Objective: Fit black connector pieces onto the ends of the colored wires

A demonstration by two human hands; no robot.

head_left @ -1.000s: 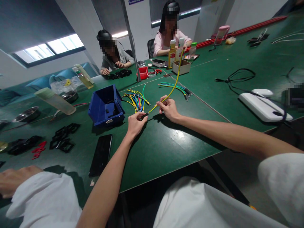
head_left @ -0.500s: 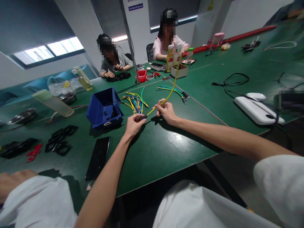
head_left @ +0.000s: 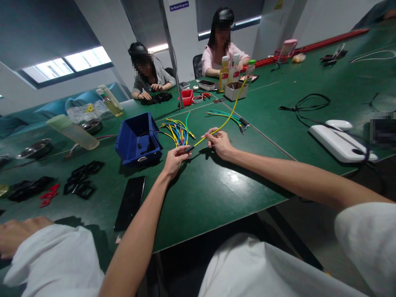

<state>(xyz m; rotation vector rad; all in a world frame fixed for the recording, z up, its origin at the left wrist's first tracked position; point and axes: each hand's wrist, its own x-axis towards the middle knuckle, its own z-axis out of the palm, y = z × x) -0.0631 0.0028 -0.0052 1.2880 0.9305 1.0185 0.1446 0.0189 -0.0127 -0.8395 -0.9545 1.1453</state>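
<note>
Clearly both hands pinch the yellow wire (head_left: pixel 227 119) — left hand (head_left: pixel 173 159) at its black tip, right hand (head_left: pixel 219 141) at two o'clock — and its free end could sweep the bottles (head_left: pixel 230 68).

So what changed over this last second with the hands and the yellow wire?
Very little. Both hands keep their grip: the left hand still pinches the black end of the yellow wire, the right hand still holds it further along. The wire's free end has swung right, from over the bottles to beside the cardboard box. The blue bin, wire bundle and phone stayed put.
</note>
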